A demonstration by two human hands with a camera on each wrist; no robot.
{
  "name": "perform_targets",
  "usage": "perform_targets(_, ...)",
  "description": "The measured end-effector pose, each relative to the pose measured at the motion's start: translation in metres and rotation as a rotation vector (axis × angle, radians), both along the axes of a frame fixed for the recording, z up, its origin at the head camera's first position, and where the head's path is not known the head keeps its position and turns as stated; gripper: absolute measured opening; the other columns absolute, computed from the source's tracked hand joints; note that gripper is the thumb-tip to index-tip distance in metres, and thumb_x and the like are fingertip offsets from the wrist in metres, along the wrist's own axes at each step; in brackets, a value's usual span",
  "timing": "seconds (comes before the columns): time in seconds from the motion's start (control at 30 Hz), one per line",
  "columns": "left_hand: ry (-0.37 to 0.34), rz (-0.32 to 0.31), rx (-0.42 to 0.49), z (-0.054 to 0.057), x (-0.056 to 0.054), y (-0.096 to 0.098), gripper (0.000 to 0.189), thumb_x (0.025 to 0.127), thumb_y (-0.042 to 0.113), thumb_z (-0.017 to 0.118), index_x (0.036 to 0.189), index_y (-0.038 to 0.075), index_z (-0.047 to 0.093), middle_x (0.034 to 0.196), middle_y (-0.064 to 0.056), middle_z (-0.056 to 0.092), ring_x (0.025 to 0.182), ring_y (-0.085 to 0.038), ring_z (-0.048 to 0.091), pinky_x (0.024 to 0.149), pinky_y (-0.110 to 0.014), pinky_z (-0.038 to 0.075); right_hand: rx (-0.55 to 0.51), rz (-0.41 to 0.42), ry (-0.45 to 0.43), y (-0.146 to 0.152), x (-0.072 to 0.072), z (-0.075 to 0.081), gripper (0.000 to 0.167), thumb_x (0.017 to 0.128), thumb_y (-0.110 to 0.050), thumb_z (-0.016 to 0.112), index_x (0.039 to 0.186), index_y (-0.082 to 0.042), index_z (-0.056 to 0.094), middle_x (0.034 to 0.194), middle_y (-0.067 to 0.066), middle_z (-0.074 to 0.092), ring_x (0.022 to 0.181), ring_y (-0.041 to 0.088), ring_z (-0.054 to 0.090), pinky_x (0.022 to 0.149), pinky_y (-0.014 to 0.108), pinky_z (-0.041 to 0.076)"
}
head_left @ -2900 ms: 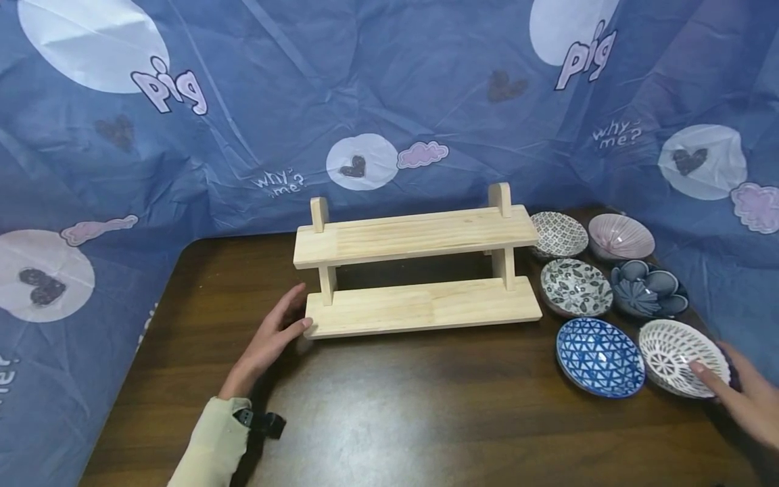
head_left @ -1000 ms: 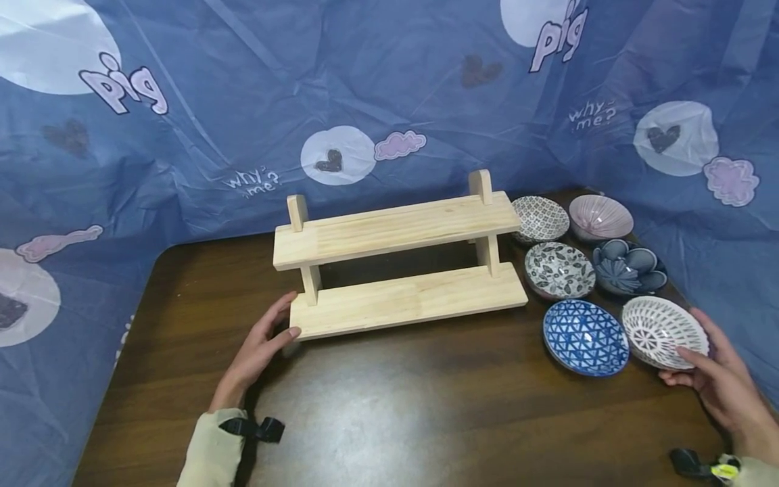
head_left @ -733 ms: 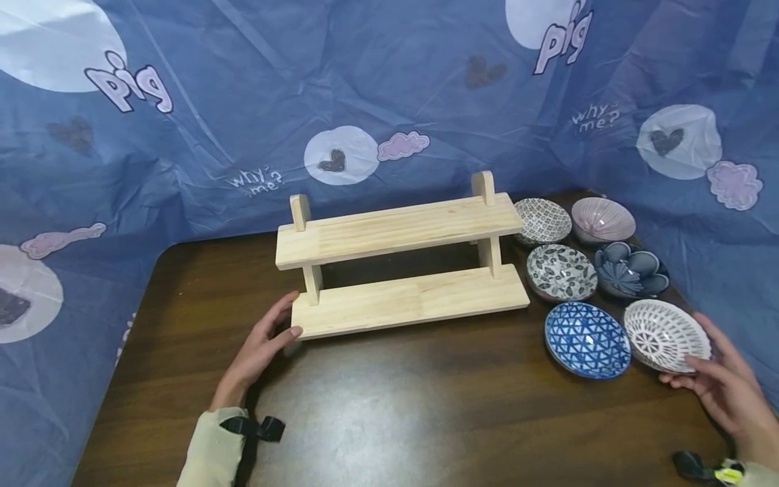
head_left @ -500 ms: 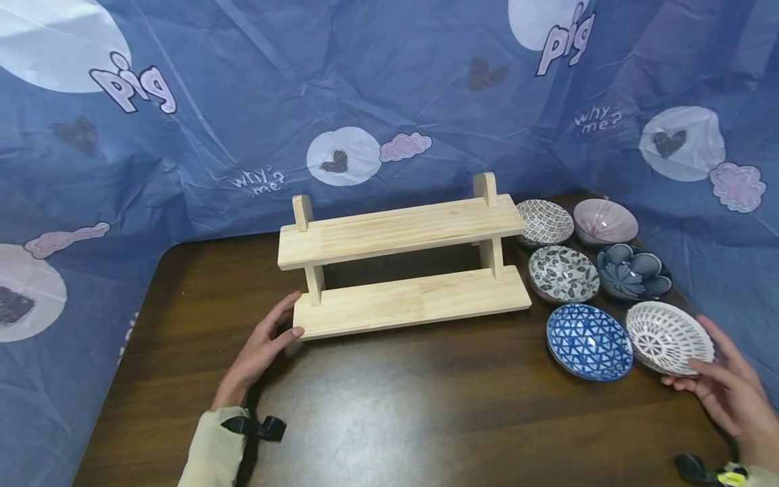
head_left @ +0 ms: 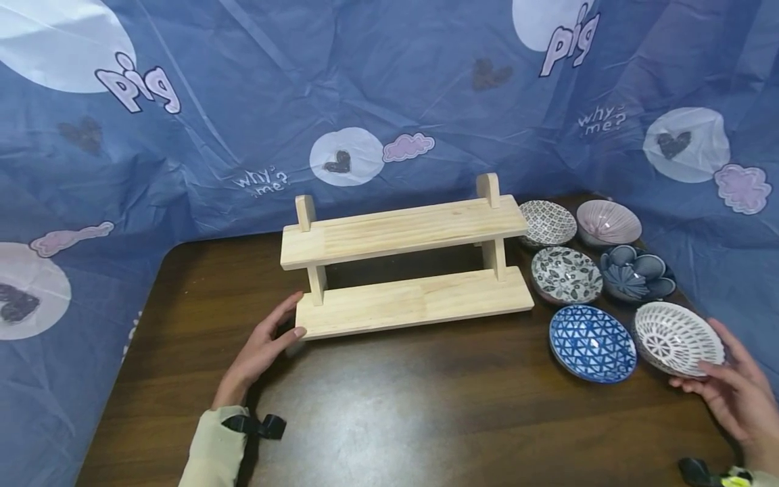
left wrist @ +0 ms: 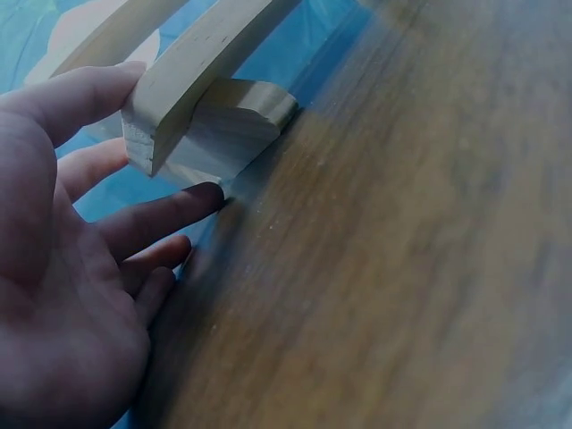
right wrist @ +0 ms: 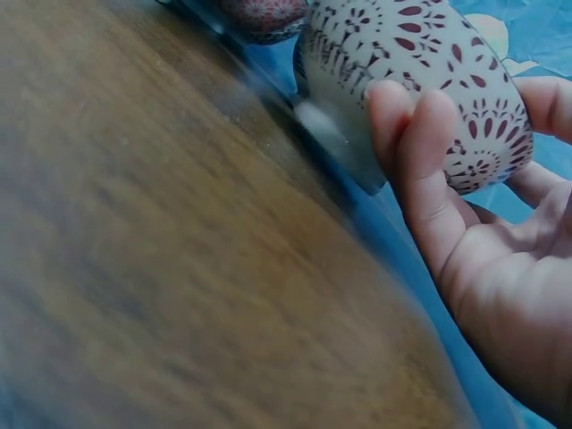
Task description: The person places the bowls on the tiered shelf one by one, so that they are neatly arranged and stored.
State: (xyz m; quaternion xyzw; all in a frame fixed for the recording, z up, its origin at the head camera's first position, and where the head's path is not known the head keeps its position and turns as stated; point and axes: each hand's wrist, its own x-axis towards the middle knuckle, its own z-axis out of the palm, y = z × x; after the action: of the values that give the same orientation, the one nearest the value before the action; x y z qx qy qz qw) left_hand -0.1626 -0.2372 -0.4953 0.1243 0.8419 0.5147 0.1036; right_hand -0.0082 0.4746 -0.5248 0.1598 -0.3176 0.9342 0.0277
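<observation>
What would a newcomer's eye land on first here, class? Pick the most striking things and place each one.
Probably the pale two-tier wooden rack, in the middle of the head view on the dark table. Next, perhaps, the vivid blue bowl at the right, beside the white patterned bowl gripped by the right hand. Behind the rack hangs blue cloth printed with "pig".

On the worktop (head_left: 426,412), the 2-tier shelf (head_left: 414,304) stands toward the back edge, a cloth (head_left: 243,101) behind it. Right of it, 6 bowls (head_left: 566,275) form 2 columns of 3 near the right edge. The left hand (head_left: 262,348) is at the shelf's left end, the right hand (head_left: 739,399) at the outer column's front bowl (head_left: 677,338).
</observation>
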Motion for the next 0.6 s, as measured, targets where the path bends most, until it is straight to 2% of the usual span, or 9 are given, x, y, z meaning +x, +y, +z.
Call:
perform_targets(0.13,-0.010,0.010,0.000,-0.0003,-0.0002,-0.0004,0.064,0.100,0.026,0.062,0.157,0.021,0.034,0.159,-0.011,0.041,0.134,-0.016,0.044,0.101,-0.018,0.038,-0.052,-0.017,0.021,-0.0017,0.0007,0.0005,0.074,0.093,0.021,0.000,0.157,-0.007,0.022,0.137,0.026,0.053,0.098,0.054,0.067,0.075,0.056,0.058)
perform_targets(0.23,-0.018,0.013,-0.003,-0.0005,-0.0010,-0.0001,0.064,0.100,0.027,0.062,0.157,0.021,0.034,0.159,-0.012,0.039,0.139,-0.028,0.043,0.108,-0.033,0.038,-0.096,-0.004,0.042,-0.0026,0.0016,0.0008,0.073,0.093,0.020,-0.002,0.157,-0.006,0.022,0.135,0.031,0.054,0.096,0.057,0.066,0.076,0.057,0.058)
perform_targets(0.33,-0.022,0.011,0.007,-0.0008,-0.0016,0.0008,0.064,0.100,0.026,0.061,0.157,0.019,0.033,0.159,-0.015,0.040,0.140,-0.034,0.041,0.111,-0.051,0.034,-0.102,-0.006,0.055,-0.0028,0.0029,0.0010,0.073,0.093,0.019,-0.002,0.157,-0.005,0.022,0.135,0.031,0.053,0.093,0.058,0.066,0.076,0.055,0.059)
perform_targets(0.4,-0.021,0.010,0.014,-0.0008,-0.0016,0.0009,0.064,0.100,0.025,0.061,0.157,0.019,0.033,0.158,-0.016,0.040,0.141,-0.035,0.041,0.112,-0.055,0.031,-0.094,-0.017,0.059,-0.0031,0.0035,0.0015,0.072,0.092,0.019,-0.002,0.156,-0.005,0.022,0.135,0.030,0.052,0.093,0.058,0.066,0.075,0.054,0.059)
perform_targets(0.5,-0.014,0.009,0.016,-0.0008,-0.0013,0.0007,0.064,0.100,0.024,0.061,0.157,0.018,0.033,0.158,-0.016,0.040,0.140,-0.034,0.041,0.111,-0.053,0.032,-0.078,-0.032,0.065,-0.0038,0.0039,0.0034,0.071,0.093,0.019,-0.001,0.156,-0.005,0.023,0.135,0.029,0.052,0.092,0.057,0.067,0.075,0.052,0.060)
perform_targets(0.6,-0.007,0.010,0.006,-0.0005,-0.0004,0.0003,0.064,0.100,0.025,0.061,0.157,0.020,0.033,0.158,-0.014,0.041,0.139,-0.030,0.042,0.109,-0.038,0.037,-0.078,-0.031,0.077,-0.0048,0.0032,0.0066,0.069,0.094,0.019,0.000,0.155,-0.004,0.023,0.134,0.029,0.053,0.091,0.057,0.067,0.075,0.051,0.060)
